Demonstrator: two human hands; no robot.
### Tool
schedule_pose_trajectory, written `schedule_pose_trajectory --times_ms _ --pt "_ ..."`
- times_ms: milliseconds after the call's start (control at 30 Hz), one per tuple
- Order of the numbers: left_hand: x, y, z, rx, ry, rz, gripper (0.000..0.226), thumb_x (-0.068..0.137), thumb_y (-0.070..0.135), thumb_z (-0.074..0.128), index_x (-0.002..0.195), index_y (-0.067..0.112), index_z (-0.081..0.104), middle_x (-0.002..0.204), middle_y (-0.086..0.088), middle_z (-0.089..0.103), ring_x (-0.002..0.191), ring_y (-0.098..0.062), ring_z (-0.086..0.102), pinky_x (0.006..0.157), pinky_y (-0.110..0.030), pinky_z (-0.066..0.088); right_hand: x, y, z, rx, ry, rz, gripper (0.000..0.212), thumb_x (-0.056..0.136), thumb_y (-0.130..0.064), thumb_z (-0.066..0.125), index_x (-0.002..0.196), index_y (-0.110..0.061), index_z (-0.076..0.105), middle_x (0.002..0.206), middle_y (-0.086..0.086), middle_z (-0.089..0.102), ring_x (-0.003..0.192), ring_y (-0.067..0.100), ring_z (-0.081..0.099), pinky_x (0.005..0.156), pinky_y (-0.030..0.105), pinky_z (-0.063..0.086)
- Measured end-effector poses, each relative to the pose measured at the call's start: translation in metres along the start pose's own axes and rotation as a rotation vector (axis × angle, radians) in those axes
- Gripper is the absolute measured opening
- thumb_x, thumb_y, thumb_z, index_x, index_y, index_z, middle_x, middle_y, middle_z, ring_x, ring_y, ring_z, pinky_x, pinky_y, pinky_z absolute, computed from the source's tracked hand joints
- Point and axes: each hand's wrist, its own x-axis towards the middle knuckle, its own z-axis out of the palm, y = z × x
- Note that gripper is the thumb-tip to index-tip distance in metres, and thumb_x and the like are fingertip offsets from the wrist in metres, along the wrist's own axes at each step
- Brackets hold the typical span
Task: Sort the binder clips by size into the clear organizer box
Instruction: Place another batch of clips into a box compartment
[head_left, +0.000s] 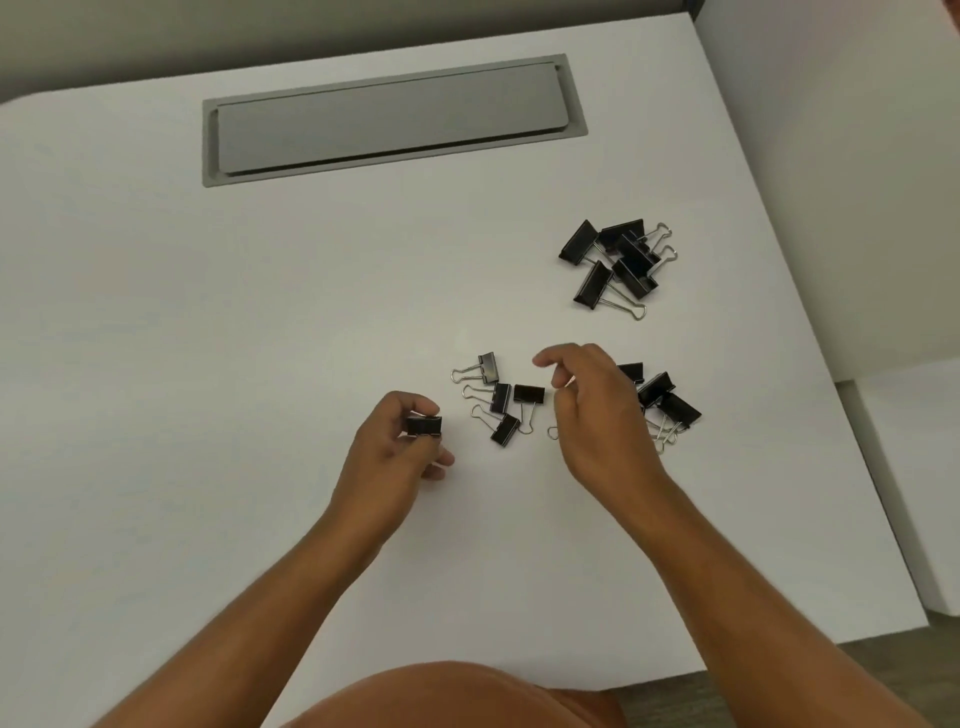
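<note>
The white surface (208, 364) is wide and mostly bare on its left half and in front of the person. Its right edge runs diagonally down from the top right corner, and its near edge passes just above the person's knee at the bottom. A grey recessed panel (389, 117) sits far back on it, well apart from everything else.

The binder clips lie in three loose groups on the right half. The large clips (618, 257) make a heap toward the back right, near the right edge. A group of small clips (501, 400) lies in the middle, between the two hands, four of them, some touching each other. A third pile of clips (662, 402) lies just behind the right hand and is partly hidden by it. A clear organizer box does not show in this view.

The left hand (395, 447) holds one black clip (423, 426); the thumb and the curled fingers (410, 402) pinch it, just beside the middle group. The right hand (597, 415) hovers over the surface between the middle group and the third pile. Its fingers (550, 358) are loosely bent and a little spread, and they hold nothing that I can see. A silver wire loop shows near its lower edge, but I cannot tell if the hand touches it.
</note>
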Motion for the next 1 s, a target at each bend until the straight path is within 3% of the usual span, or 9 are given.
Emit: schedule_pose_trajectory --times_ms 133,200,333,400,567,700,767,900,1000 --pt "-0.013 0.002 -0.001 0.016 -0.094 -0.035 0.032 0.093 -0.007 0.049 0.103 0.018 0.065 0.094 -0.004 0.062 0.073 -0.019 0.063 0.072 -0.036 0.054 0.009 -0.004 0.006 -0.360 -0.231 0.049 0.049 0.097 -0.020 0.053 0.146 -0.018 0.048 0.125 0.003 0.044 0.096 0.023 0.059 0.081 0.041 0.055" --pt "-0.018 0.001 -0.001 -0.014 -0.122 -0.064 0.030 0.093 -0.007 0.048 0.102 0.016 0.066 0.094 -0.007 0.061 0.073 -0.018 0.062 0.071 -0.035 0.053 0.006 -0.005 0.014 -0.482 -0.278 0.042 0.050 0.095 -0.022 0.059 0.144 -0.017 0.048 0.128 0.005 0.042 0.103 0.026 0.060 0.081 0.042 0.057" --pt "-0.027 -0.002 -0.009 -0.089 -0.149 -0.080 0.026 0.089 -0.004 0.057 0.104 0.015 0.068 0.092 -0.008 0.064 0.076 -0.020 0.066 0.075 -0.037 0.057 -0.007 -0.004 0.022 -0.551 -0.178 0.032 0.034 0.095 -0.007 0.060 0.128 -0.014 0.058 0.123 0.005 0.048 0.099 0.024 0.060 0.073 0.039 0.058" --pt "-0.032 -0.006 -0.015 -0.106 -0.156 -0.082 0.027 0.082 0.003 0.064 0.105 0.015 0.069 0.094 -0.009 0.066 0.078 -0.022 0.068 0.079 -0.039 0.060 -0.015 -0.007 0.024 -0.519 -0.130 0.045 0.030 0.092 -0.002 0.059 0.118 -0.016 0.058 0.115 0.002 0.051 0.093 0.024 0.060 0.069 0.041 0.057" --pt "-0.044 -0.015 -0.032 -0.113 -0.143 -0.069 0.026 0.092 -0.006 0.063 0.109 0.013 0.069 0.100 -0.011 0.070 0.083 -0.025 0.074 0.084 -0.042 0.061 -0.031 -0.010 0.020 -0.358 -0.054 0.067 0.017 0.090 -0.007 0.064 0.095 -0.020 0.056 0.089 -0.006 0.061 0.078 0.019 0.059 0.064 0.036 0.050" --pt "-0.053 -0.017 -0.048 -0.126 -0.149 -0.060 0.028 0.094 -0.004 0.062 0.112 0.016 0.069 0.102 -0.010 0.072 0.086 -0.024 0.074 0.086 -0.042 0.061 -0.042 -0.035 0.013 0.104 -0.201 0.247 0.015 0.087 -0.021 0.080 0.093 -0.024 0.067 0.092 -0.006 0.074 0.056 0.002 0.056 0.054 0.021 0.046" --pt "-0.059 -0.016 -0.057 -0.144 -0.150 -0.055 0.027 0.094 0.001 0.064 0.113 0.020 0.071 0.106 -0.009 0.072 0.089 -0.023 0.074 0.086 -0.041 0.061 -0.050 -0.056 0.018 0.266 -0.308 0.278 0.019 0.083 -0.025 0.085 0.094 -0.024 0.070 0.088 -0.002 0.077 0.057 0.005 0.055 0.057 0.024 0.045" --pt "-0.069 -0.017 -0.089 -0.185 -0.189 -0.009 0.025 0.090 0.030 0.074 0.115 0.025 0.075 0.111 -0.005 0.073 0.097 -0.023 0.073 0.089 -0.042 0.062 -0.067 -0.102 0.050 0.323 -0.436 0.226 0.020 0.080 -0.029 0.088 0.090 -0.022 0.072 0.080 -0.001 0.076 0.063 0.009 0.056 0.065 0.031 0.046" --pt "-0.078 -0.024 -0.122 -0.139 -0.210 0.040 0.020 0.093 0.029 0.076 0.112 0.021 0.076 0.110 -0.006 0.076 0.094 -0.021 0.073 0.087 -0.040 0.062 -0.076 -0.136 0.083 0.266 -0.465 0.170 0.017 0.079 -0.026 0.086 0.086 -0.021 0.071 0.066 -0.009 0.069 0.055 0.002 0.052 0.056 0.023 0.045"
